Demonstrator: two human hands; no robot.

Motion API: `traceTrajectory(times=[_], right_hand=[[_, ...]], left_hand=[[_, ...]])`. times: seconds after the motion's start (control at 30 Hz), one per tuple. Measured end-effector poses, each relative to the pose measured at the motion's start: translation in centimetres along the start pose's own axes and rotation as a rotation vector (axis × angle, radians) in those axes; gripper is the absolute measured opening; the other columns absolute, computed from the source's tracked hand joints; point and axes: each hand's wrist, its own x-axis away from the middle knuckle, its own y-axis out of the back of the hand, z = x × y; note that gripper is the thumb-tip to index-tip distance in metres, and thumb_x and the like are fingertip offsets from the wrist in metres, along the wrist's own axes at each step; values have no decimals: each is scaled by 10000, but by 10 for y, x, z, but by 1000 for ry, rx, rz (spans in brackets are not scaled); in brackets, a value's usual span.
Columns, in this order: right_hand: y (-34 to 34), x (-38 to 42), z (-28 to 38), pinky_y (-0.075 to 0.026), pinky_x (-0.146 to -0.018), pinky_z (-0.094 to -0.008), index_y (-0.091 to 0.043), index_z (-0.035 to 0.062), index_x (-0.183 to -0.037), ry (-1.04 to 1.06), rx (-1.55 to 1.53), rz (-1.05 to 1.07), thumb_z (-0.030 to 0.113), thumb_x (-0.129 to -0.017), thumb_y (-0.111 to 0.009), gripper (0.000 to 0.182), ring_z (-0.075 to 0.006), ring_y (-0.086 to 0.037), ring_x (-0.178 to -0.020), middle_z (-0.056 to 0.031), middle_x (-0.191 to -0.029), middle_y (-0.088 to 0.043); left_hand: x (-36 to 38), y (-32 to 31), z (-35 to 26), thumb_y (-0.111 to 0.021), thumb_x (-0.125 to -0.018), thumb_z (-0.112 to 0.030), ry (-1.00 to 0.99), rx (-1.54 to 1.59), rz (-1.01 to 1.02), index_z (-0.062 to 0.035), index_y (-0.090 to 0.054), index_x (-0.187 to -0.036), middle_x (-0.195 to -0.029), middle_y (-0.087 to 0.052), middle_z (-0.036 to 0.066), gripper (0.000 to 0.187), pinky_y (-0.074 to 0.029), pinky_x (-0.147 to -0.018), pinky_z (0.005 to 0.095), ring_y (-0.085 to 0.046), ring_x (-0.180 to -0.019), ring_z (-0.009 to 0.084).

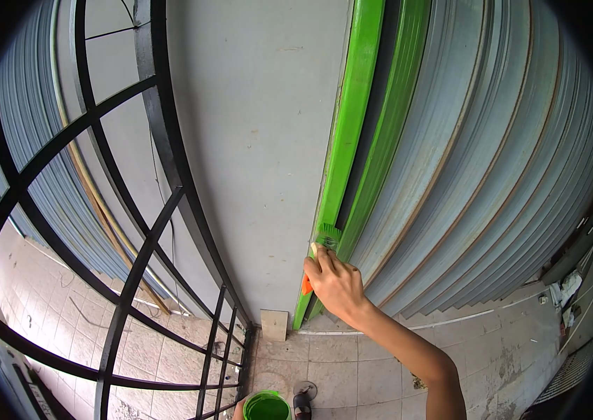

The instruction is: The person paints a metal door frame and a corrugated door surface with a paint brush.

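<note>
1. Paint pot (266, 406), full of green, sits low at the frame's bottom edge; the left hand by it is barely in view, so its grip cannot be told.
2. Frame (350, 133) beside the grey wall (261, 140) is green along its visible length; its foot looks coated too.
3. Brush (326, 238) touches the frame low down.
4. Right hand (337, 283) has its grip closed round the orange handle.
5. Shutter (478, 161) is grey, unpainted.

Right arm (408, 350) — bare, sleeveless

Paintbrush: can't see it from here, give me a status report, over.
Right hand grips paintbrush, bristles on green door channel. Left hand out of view. Green paint can below. Nothing blocking.
</note>
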Motion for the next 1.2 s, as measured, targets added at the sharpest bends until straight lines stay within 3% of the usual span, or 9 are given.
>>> traceTrajectory(times=[0.2, 0.57, 0.87, 0.97, 1.07, 1.2], right_hand=[[-2, -2, 5, -608, -559, -314, -602, -20, -814, -3, -33, 9, 10, -774, -672, 86, -328, -724, -897, -304, -1002, -668], [-2, -4, -3, -604, -546, -299, -611, -13, -810, 17, -37, -88, 19, -761, -695, 102, -309, -731, -858, -282, -1023, -668], [1, 4, -6, -612, -576, -295, -596, 11, -833, 5, -13, -22, 29, -787, -690, 106, -281, -721, -930, -258, -1053, -671], [-4, 13, -11, -615, -579, -296, -600, 21, -838, 17, -54, -172, 30, -807, -682, 88, -274, -716, -955, -248, -1089, -670], [-12, 25, -18, -618, -594, -291, -609, 44, -838, 51, -95, -109, 36, -821, -682, 76, -258, -714, -966, -207, -1117, -677], [25, -11, -53, -613, -601, -266, -635, 76, -850, 10, -68, -272, 43, -819, -697, 77, -231, -713, -981, -150, -1093, -704]], left_hand=[[1, 0, 5, -936, -588, -177, -71, -38, -13, -32, -528, -1240, -1103, -666, 134, 783, -544, -865, 370, -660, -1000, 254], [0, -1, 16, -947, -575, -160, -2, 55, 8, -34, -514, -1269, -1149, -647, 132, 828, -533, -903, 369, -642, -1043, 245], [0, 2, 12, -940, -585, -170, 17, 32, 27, -29, -497, -1293, -1184, -636, 141, 847, -527, -918, 365, -634, -1068, 244], [-2, 4, 11, -938, -588, -175, 28, 19, 29, -27, -492, -1300, -1196, -633, 144, 853, -525, -923, 363, -632, -1075, 244], [-3, 5, 9, -938, -589, -179, 31, 17, 41, -25, -491, -1302, -1199, -633, 145, 855, -524, -925, 363, -632, -1077, 243], [-3, 6, 2, -938, -588, -183, 25, 29, 51, -24, -492, -1301, -1197, -634, 145, 856, -524, -925, 362, -633, -1075, 243]])
